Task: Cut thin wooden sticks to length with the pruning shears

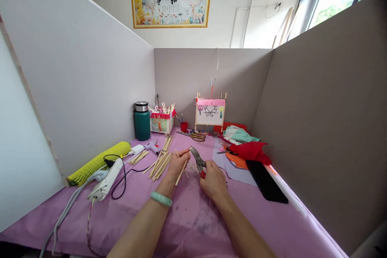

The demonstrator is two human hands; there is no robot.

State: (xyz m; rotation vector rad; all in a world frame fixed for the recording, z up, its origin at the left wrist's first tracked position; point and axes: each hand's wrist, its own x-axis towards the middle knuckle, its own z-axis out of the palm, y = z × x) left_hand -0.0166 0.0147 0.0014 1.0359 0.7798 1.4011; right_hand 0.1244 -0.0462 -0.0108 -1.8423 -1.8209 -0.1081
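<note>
While the left hand point(177, 166) pinches a thin wooden stick point(180, 175) above the purple cloth point(187, 225), the right hand point(214, 179) is wrapped around the red-handled cutters point(197, 158), whose tips point at the left fingertips; whether the blades touch the stick I cannot tell. Loose sticks point(161, 166) lie in a heap just beside the left hand. Behind them, a decorated box point(160, 125) with red fringe along its rim holds more pale sticks point(165, 109), poking up at different slants among small items too fine to make out. Close to its right side, a little red cup point(184, 127) holds slim, blue-handled tools. On the box's other side, a teal bottle point(142, 125) stands upright under its silver lid, contents hidden.
</note>
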